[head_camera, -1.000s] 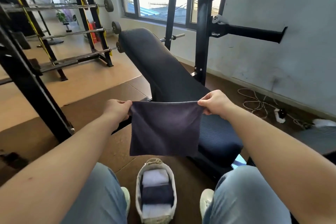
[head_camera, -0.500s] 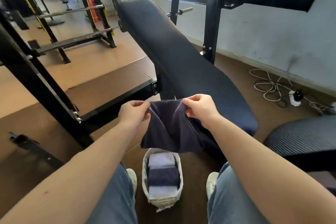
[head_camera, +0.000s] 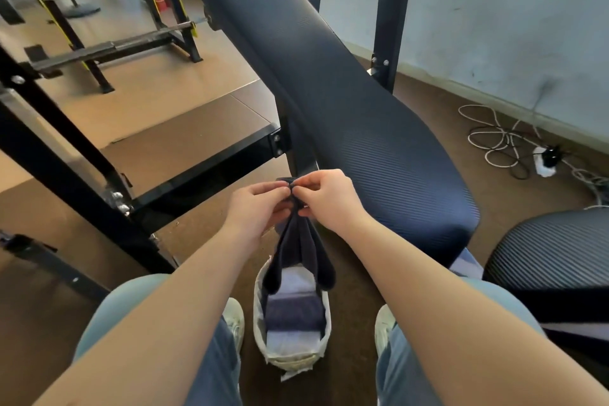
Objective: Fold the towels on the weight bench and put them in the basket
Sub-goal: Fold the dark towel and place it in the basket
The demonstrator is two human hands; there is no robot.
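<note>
A dark navy towel (head_camera: 298,252) hangs folded in half between my hands, its top corners pinched together. My left hand (head_camera: 255,211) and my right hand (head_camera: 329,198) meet at those corners, fingertips touching. The towel's lower end dangles just above a small white basket (head_camera: 324,336) on the floor between my feet. Inside the basket lie folded towels, two pale ones with a dark one between them. The black padded weight bench (head_camera: 329,86) slopes up and away ahead of my hands, with no towel on its visible surface.
Black rack posts (head_camera: 59,142) and a crossbar (head_camera: 204,171) stand to the left. A second padded seat (head_camera: 553,250) is at the right. White cables and a power strip (head_camera: 545,160) lie on the floor by the wall. My knees flank the basket.
My hands have come together, closing the spread towel into a narrow hanging fold. The view has tilted down toward the basket.
</note>
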